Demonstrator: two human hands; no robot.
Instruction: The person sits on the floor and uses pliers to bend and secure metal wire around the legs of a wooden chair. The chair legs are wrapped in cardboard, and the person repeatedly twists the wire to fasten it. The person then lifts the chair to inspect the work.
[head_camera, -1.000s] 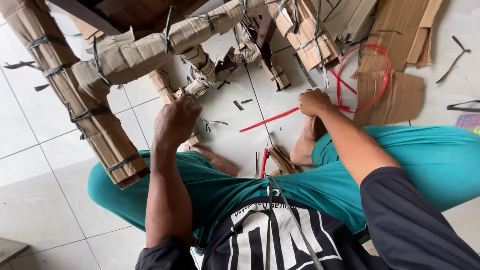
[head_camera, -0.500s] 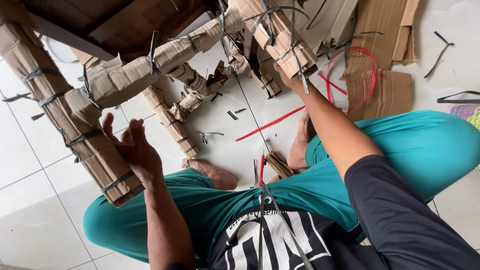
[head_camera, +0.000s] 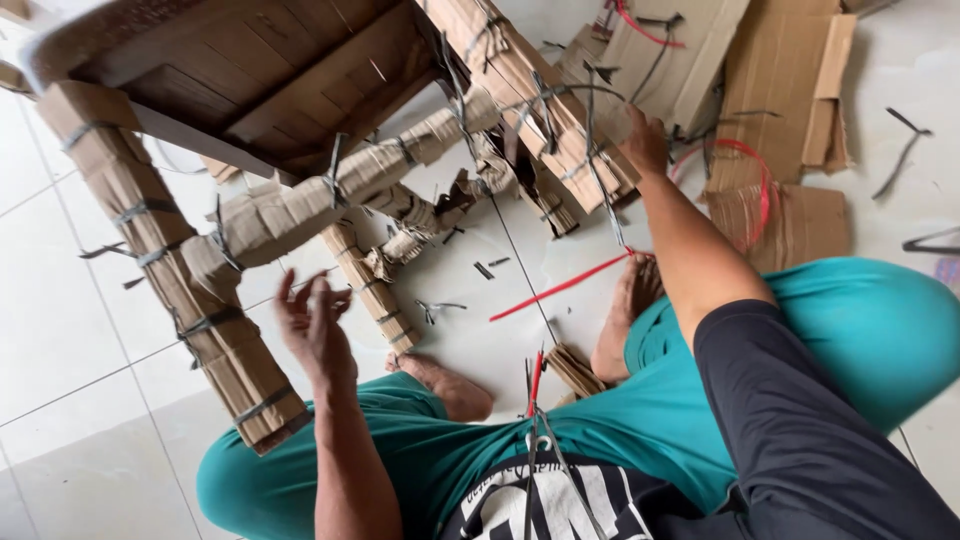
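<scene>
Sitting on the tiled floor (head_camera: 80, 330) in teal trousers, I have a wooden chair (head_camera: 270, 70) lying over in front of me, its legs wrapped in cardboard and bound with dark straps. My left hand (head_camera: 312, 330) is raised with fingers spread, holding nothing, just beside the nearest wrapped leg (head_camera: 190, 290). My right hand (head_camera: 645, 140) reaches out and grips a dark strap (head_camera: 598, 160) at the far wrapped leg (head_camera: 540, 110). Flat cardboard pieces (head_camera: 780, 120) and a red strip (head_camera: 560, 288) lie nearby.
</scene>
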